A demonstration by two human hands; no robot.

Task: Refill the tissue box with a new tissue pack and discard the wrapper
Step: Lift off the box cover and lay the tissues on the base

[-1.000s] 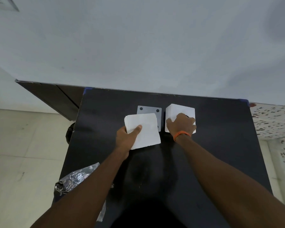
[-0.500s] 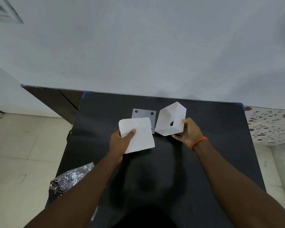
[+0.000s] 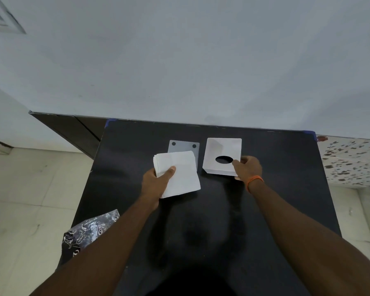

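Note:
My left hand (image 3: 156,182) grips a white stack of tissues (image 3: 179,174) by its near-left corner, just above the black table (image 3: 201,221). My right hand (image 3: 247,167), with an orange wristband, holds the white tissue box (image 3: 222,155) at its near-right corner. The box is turned open side up, so I look into it and see the dark oval slot in its bottom. A grey lid plate (image 3: 183,146) with two dark dots lies flat between the stack and the box, partly hidden by the tissues. The dark printed plastic wrapper (image 3: 88,231) lies at the table's near-left edge.
The table stands against a pale wall. A dark low cabinet (image 3: 73,129) sits to the left, beige floor tiles lie below it, and a speckled white surface (image 3: 350,159) borders the table on the right.
My right hand lifted the box off the table, tipped it over and now holds it open side up. My left hand kept hold of the tissue stack, almost unmoved.

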